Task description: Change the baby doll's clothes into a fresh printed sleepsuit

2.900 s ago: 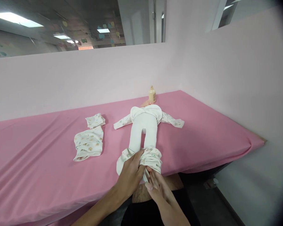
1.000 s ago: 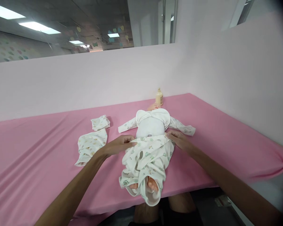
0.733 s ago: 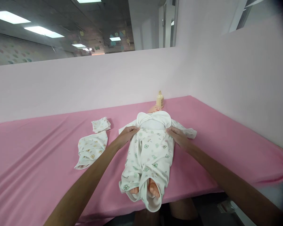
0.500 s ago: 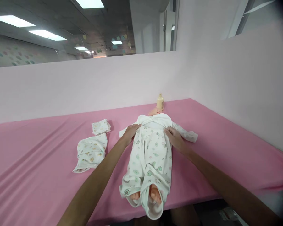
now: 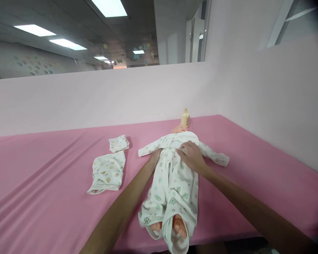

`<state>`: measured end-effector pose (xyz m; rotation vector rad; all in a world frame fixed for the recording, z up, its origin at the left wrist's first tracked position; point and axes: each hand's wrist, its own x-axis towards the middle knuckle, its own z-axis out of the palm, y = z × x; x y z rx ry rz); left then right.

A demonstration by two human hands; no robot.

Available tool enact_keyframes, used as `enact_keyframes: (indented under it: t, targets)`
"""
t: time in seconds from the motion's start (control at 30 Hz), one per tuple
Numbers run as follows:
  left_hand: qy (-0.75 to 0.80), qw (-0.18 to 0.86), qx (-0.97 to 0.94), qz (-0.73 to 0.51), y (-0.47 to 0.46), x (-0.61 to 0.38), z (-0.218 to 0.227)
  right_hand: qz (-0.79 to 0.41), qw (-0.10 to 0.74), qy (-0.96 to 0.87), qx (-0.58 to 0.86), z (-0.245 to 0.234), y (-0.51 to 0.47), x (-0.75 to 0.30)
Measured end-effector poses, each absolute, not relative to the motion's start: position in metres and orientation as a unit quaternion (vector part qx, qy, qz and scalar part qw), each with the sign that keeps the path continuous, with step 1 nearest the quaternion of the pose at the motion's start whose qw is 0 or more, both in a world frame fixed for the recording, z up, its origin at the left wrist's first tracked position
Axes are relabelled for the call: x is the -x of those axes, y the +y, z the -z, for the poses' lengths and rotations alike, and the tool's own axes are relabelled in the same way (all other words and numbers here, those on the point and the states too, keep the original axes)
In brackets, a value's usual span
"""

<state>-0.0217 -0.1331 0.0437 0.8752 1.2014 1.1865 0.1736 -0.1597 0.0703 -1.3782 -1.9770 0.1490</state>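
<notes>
A baby doll (image 5: 175, 165) lies on its back on the pink table (image 5: 42, 169), feet toward me, wearing printed white trousers (image 5: 173, 190) and a matching top. Its bare feet (image 5: 169, 225) stick out of the trouser legs. My left hand (image 5: 155, 157) is tucked at the doll's left hip, fingers hidden under the waistband edge. My right hand (image 5: 190, 157) rests on the waist with fingers curled on the trouser waistband (image 5: 178, 150).
Two folded printed garments, a larger one (image 5: 107, 173) and a small one (image 5: 118, 143), lie left of the doll. A pale yellow bottle (image 5: 185, 118) stands behind the doll's head by the pink partition wall (image 5: 122, 95). The table's near edge runs just past the feet.
The trousers went from bunched at the doll's ankles up over its legs to the waist. Both hands moved up with them, and my right hand has shifted onto the middle of the waist.
</notes>
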Motion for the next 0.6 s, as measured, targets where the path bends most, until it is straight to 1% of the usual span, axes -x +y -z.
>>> enact_keyframes:
  t: [0.17, 0.27, 0.4, 0.6]
  targets:
    - [0.516, 0.589, -0.319, -0.533, -0.116, 0.025, -0.042, -0.069, 0.198, -0.819, 0.534, -0.109, -0.134, -0.131]
    - [0.501, 0.584, -0.286, -0.572, -0.109, 0.025, -0.046, -0.076, 0.128, -0.835, 0.529, -0.12, -0.124, -0.108]
    - [0.468, 0.579, -0.259, -0.615, -0.105, 0.024, -0.048, -0.087, 0.096, -0.835, 0.534, -0.121, -0.121, -0.092]
    - [0.445, 0.592, -0.273, -0.615, -0.104, 0.023, -0.043, -0.134, 0.071, -0.841, 0.519, -0.122, -0.116, -0.095]
